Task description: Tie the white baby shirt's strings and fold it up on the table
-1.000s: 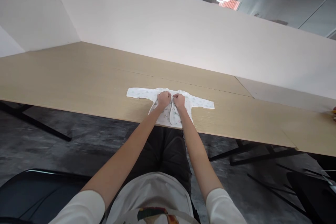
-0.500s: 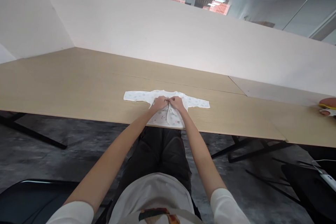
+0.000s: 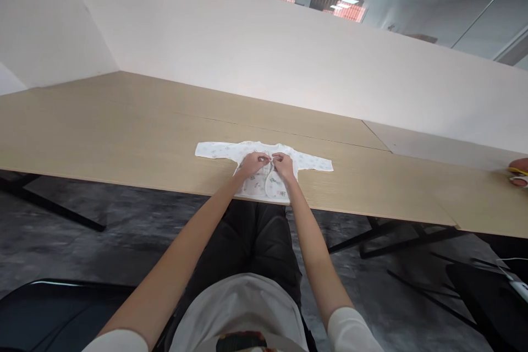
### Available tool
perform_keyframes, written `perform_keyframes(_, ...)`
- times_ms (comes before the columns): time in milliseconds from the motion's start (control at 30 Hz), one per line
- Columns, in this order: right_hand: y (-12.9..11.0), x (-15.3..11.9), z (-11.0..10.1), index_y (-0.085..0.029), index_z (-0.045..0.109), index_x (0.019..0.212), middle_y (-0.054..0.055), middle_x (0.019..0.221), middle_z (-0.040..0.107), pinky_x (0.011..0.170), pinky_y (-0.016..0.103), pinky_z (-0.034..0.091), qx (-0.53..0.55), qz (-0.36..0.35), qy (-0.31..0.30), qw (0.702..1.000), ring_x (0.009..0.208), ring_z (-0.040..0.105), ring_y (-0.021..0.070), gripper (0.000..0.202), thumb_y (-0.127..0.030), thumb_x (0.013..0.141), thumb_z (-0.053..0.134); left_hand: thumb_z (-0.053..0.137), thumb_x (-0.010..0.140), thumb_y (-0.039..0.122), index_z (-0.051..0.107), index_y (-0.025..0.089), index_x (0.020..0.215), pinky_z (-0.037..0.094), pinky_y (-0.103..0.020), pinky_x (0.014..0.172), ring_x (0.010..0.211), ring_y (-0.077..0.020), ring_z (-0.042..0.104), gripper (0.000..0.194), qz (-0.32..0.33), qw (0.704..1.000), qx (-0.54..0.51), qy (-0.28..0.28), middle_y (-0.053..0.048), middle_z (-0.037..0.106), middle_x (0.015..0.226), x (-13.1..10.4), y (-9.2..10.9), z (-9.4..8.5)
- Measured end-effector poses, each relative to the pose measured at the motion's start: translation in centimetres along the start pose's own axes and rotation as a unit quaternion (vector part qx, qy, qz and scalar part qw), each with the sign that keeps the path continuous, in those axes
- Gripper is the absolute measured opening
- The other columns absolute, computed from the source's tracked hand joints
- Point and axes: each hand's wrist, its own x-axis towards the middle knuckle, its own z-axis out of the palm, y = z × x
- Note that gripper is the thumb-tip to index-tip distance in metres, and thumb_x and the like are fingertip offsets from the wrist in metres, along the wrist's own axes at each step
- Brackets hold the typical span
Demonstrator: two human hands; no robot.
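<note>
L hand [image 3: 251, 164] and R hand [image 3: 284, 165] have eased slightly apart at the fingertips vs half a sec ago, when they met mid-chest; sleeves and hem lie approx. as they did. Prob. means the grip on the front edges is being adjusted.

Surface [image 3: 124, 132] runs wide, L to R. On it, at the near edge in front of the person, a small white top [image 3: 256, 183] lies flat, neckline pointing away, hem toward the person. Long axis goes sleeve to sleeve, approx. parallel w/ the near edge; L sleeve [image 3: 216, 150] and R sleeve [image 3: 315, 163] stick straight out. Front flap [image 3: 278, 184] has a curved edge running down toward the hem.

Both hands look pinched on cloth b/w chest and neckline, fingertips nearly touching; exact bit held too small to tell.
</note>
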Motion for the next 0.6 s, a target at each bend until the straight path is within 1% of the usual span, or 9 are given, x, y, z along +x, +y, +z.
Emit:
perform_keyframes(133,-0.3,-0.2,-0.2,-0.016,0.069,0.093,-0.001,0.066,0.066,0.064,0.025,0.048,0.017,0.004,-0.002,1.0,0.061,0.059,0.0141,0.032,-0.021,0.068,0.049,0.061,0.08,0.026,0.076,0.02,0.095,0.051,-0.028,0.087,0.089,-0.0181,0.068,0.022,-0.003,1.0,-0.018,0.008,-0.005,0.076,0.1,-0.1,-0.1,0.0)
perform_keyframes(300,-0.5,-0.2,-0.1,-0.016,0.067,0.092,-0.002,0.064,0.064,0.062,0.025,0.048,0.045,0.009,-0.015,0.999,0.059,0.058,0.0138,0.028,-0.03,0.069,0.059,0.06,0.08,0.024,0.075,0.019,0.097,0.052,-0.028,0.087,0.089,-0.018,0.069,0.024,0.001,1.0,-0.026,0.013,-0.005,0.075,0.099,0.0,-0.6,0.2)
perform_keyframes(467,-0.3,-0.2,0.2,-0.017,0.066,0.096,-0.003,0.063,0.064,0.062,0.024,0.048,0.063,-0.007,-0.012,0.998,0.058,0.058,0.0126,0.032,-0.022,0.067,0.053,0.058,0.079,0.023,0.073,0.02,0.096,0.053,-0.028,0.086,0.09,-0.0172,0.069,0.023,-0.012,0.999,-0.051,0.01,-0.004,0.075,0.101,0.1,-1.0,0.4)
perform_keyframes(600,-0.2,-0.2,0.3,-0.017,0.067,0.095,-0.003,0.063,0.063,0.062,0.024,0.047,0.059,-0.014,-0.011,0.998,0.058,0.058,0.0125,0.033,-0.022,0.067,0.049,0.057,0.078,0.022,0.072,0.019,0.092,0.053,-0.028,0.086,0.09,-0.0172,0.069,0.021,-0.004,0.998,-0.066,0.019,-0.005,0.075,0.099,0.2,-1.2,0.4)
